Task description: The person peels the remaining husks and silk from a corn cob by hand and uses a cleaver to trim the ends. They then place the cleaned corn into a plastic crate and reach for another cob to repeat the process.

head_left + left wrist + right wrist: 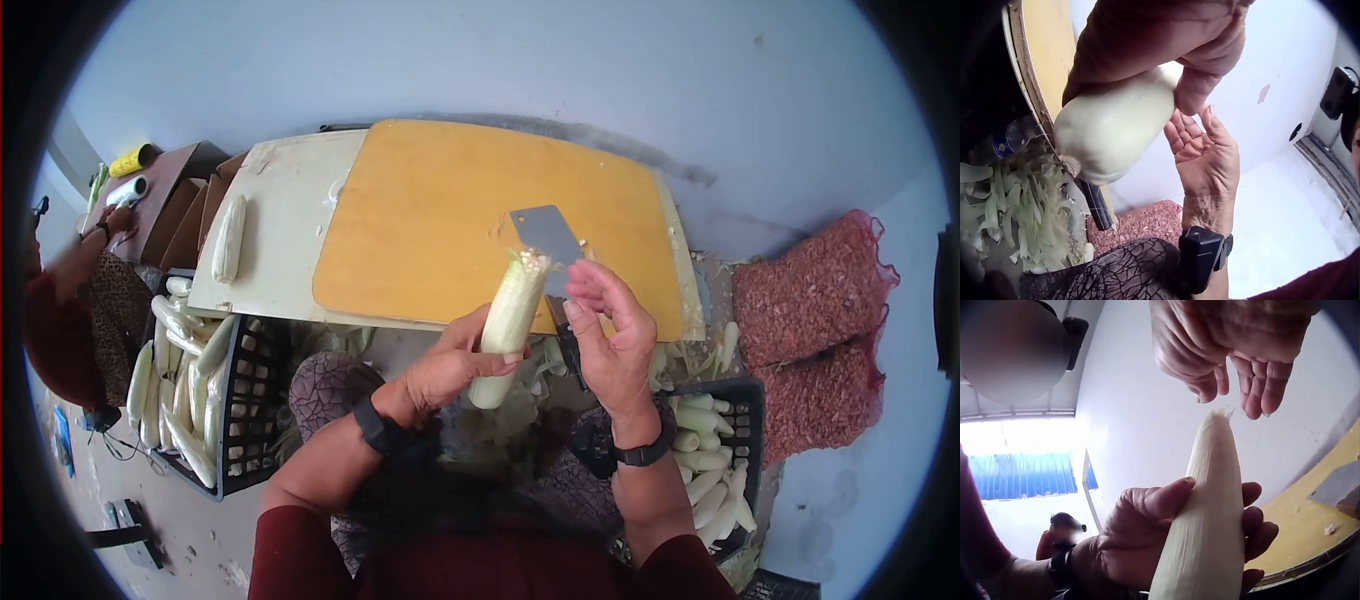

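The left hand (455, 352) grips the pale-green, husk-wrapped corn ear (511, 318) low down, by the flat yellow board (430, 215); the empty right hand (616, 345), thumb and fingers apart, is beside its ragged tip. Steady holding and pinching strands close in should work best

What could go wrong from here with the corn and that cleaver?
1. The cleaver lies with its handle past the yellow board's front edge and appears near the right grip; a bump might knock it down.
2. Only the left grip holds the corn ear, its lower end in front of the board; if it slips, it may fall.
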